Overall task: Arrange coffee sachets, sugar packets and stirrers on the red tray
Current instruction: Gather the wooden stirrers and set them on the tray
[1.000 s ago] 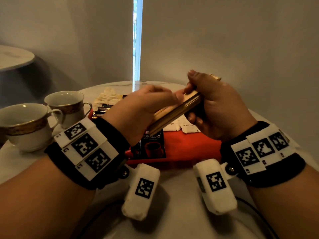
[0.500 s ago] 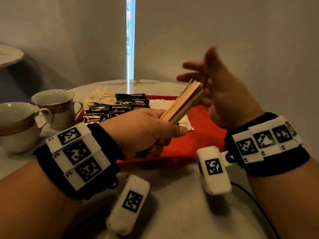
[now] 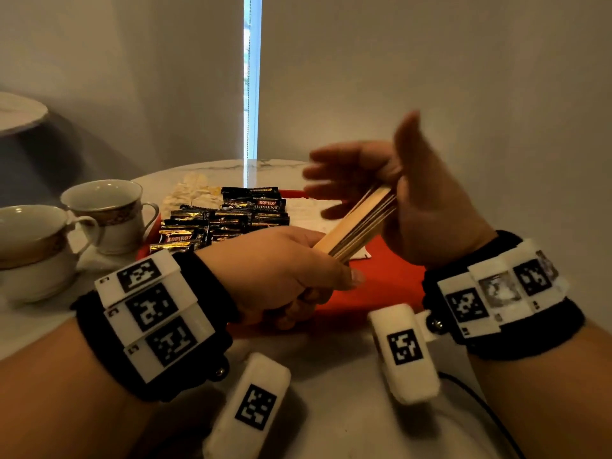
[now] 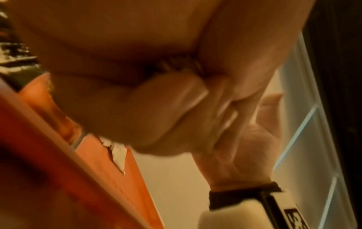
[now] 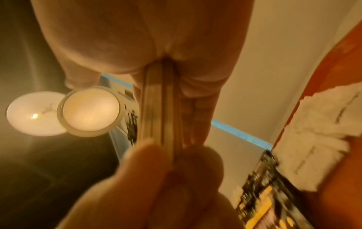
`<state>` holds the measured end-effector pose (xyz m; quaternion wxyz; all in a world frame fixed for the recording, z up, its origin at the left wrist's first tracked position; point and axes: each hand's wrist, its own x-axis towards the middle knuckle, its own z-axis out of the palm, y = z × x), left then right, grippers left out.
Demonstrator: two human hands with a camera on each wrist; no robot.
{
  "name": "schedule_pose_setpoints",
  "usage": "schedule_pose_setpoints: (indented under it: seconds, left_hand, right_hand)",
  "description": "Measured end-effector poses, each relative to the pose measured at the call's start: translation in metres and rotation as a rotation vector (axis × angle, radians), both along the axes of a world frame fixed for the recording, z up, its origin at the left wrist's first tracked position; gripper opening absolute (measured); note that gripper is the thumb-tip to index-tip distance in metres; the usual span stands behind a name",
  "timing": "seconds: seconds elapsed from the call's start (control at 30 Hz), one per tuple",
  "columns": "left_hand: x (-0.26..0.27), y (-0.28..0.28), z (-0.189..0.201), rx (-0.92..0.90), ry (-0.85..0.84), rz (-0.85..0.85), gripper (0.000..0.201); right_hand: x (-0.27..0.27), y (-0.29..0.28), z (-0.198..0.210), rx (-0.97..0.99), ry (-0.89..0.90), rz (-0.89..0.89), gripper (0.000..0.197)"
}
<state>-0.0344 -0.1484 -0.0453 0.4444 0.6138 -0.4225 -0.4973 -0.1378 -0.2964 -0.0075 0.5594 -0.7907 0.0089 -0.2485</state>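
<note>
A person is squaring up a bundle of wooden stirrers (image 3: 356, 223) above the red tray (image 3: 394, 276) on a round table. The left hand (image 3: 281, 270) is gripping the bundle's near end, fingers curled round it, so the sticks are angling up and away like a closed fan. The right hand (image 3: 407, 193) is flat, its fingers straight and spread, its palm pressing against the far ends, apparently to knock them level before the bundle goes down. The coffee sachets (image 3: 228, 220) are lying stacked in rows on the tray's left part, with white sugar packets (image 3: 308, 210) just beside them, leaving the near right part bare, probably for the stirrers. Two teacups (image 3: 106, 213) are standing off the tray at left.
</note>
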Motion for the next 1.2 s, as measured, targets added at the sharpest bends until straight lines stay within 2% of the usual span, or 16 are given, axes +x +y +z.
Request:
schedule_pose_setpoints:
  seconds: [0.07,0.17,0.27,0.33,0.47,0.6,0.67,0.8,0.9,1.07,1.2]
  left_hand:
    - [0.001,0.001,0.002,0.026,-0.006,0.014,0.021]
    - [0.003,-0.001,0.005,-0.042,0.061,0.061,0.027]
    - [0.007,0.0,0.008,-0.093,0.102,0.082,0.025]
    - [0.012,0.003,0.011,-0.078,0.078,0.082,0.024]
    - [0.015,0.004,0.014,-0.048,0.061,0.073,0.021]
    - [0.014,0.002,0.011,-0.04,0.106,0.075,0.025]
    - [0.015,0.002,0.011,-0.033,0.125,0.051,0.019]
    - [0.015,0.003,0.013,-0.04,0.119,0.072,0.025]
    - [0.015,0.001,0.015,-0.132,0.127,0.192,0.043]
    - [0.016,0.003,0.02,-0.293,0.321,0.409,0.064]
    - [0.017,0.001,0.019,-0.561,0.326,0.678,0.073]
  right_hand:
    - [0.0,0.005,-0.003,-0.148,0.055,-0.004,0.085]
    - [-0.004,0.001,0.001,-0.177,0.063,-0.125,0.083]
    - [-0.008,0.0,0.003,-0.271,0.08,-0.237,0.057]
    - [-0.004,0.003,-0.002,-0.224,0.126,-0.242,0.045]
    - [0.003,0.007,-0.005,-0.025,0.075,-0.196,0.036]
    - [0.004,0.009,-0.006,0.096,0.013,-0.151,0.045]
    - [0.004,0.01,-0.006,0.113,0.005,-0.156,0.033]
    - [0.007,0.011,-0.008,0.098,-0.025,-0.245,0.03]
    - [0.009,0.008,-0.009,0.172,-0.092,-0.293,0.032]
    - [0.013,0.005,-0.01,0.318,-0.154,-0.321,0.033]
    - [0.013,0.008,-0.008,0.416,-0.172,-0.366,0.032]
